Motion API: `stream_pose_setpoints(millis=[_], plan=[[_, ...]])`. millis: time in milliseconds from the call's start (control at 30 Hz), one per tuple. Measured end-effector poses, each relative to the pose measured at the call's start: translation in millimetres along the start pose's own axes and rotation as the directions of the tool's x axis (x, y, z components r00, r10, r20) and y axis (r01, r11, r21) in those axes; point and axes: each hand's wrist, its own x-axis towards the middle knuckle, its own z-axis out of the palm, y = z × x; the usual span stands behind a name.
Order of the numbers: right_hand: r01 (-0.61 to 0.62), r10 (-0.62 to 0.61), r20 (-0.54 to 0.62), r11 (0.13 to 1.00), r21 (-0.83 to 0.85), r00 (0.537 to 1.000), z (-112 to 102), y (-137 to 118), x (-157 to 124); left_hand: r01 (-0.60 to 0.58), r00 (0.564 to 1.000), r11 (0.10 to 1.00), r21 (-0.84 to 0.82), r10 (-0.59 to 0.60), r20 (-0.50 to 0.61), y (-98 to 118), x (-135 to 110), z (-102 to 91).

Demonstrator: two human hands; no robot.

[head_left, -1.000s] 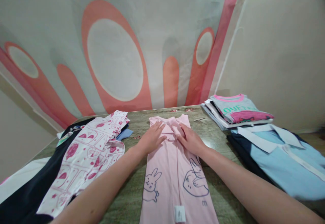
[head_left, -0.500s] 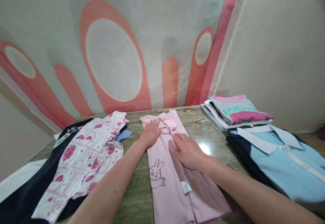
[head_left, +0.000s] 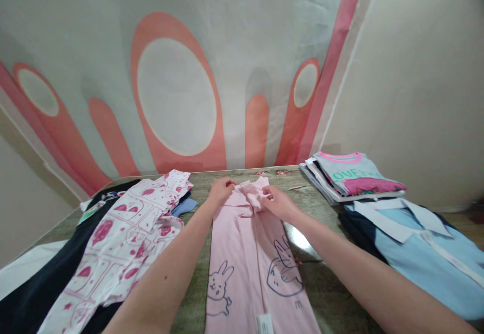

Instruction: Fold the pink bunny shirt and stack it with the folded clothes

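A pink shirt [head_left: 238, 243] with blue rabbit drawings lies lengthwise on the table in front of me, its two sides folded in toward the middle. A white label [head_left: 264, 323] shows at its near end. At the far left corner, the bent fingers of my left hand [head_left: 222, 191] grip the fabric. My right hand [head_left: 279, 203] pinches the bunched cloth near the far right corner. The fingertips of both hands are partly hidden.
To the left lies white clothing with a pink print [head_left: 124, 238], over dark garments [head_left: 56, 268]. At right are a stack of folded shirts [head_left: 359, 175] and a light blue garment with a white collar [head_left: 427, 258]. A wall [head_left: 238, 46] stands behind the wooden table [head_left: 298, 185].
My hands were resting on the pink shirt; now both hold its far end. The shirt's right side lies straighter, its rabbit drawing uncovered, and the shirt has shifted nearer.
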Motion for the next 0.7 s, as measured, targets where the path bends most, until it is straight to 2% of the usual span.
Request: stream_pose_setpoints(millis=[100,233,400,633,700], plan=[[-0.121,0.117,0.065,0.991,0.051,0.991,4.2,-0.8,25.6,-0.003,0.997,0.999,-0.036,0.000,-0.083,3.2,-4.3,17.9],[-0.175,0.153,0.176,0.978,0.114,0.972,8.3,-1.5,43.0,-0.071,0.993,0.994,-0.080,0.063,-0.095,0.1,-17.7,28.2],[-0.217,0.135,0.324,0.948,0.232,0.936,19.7,5.4,40.1,-0.107,0.992,0.989,-0.102,0.100,-0.076,-1.7,-19.6,27.0],[-0.241,0.103,0.336,0.884,0.400,0.936,22.5,12.8,35.8,-0.116,0.992,0.988,-0.103,0.111,-0.060,6.7,-19.0,28.0],[-0.253,0.063,0.381,0.845,0.472,0.922,20.4,9.8,34.2,-0.101,0.994,0.989,-0.104,0.095,-0.055,11.4,-19.9,27.3]])
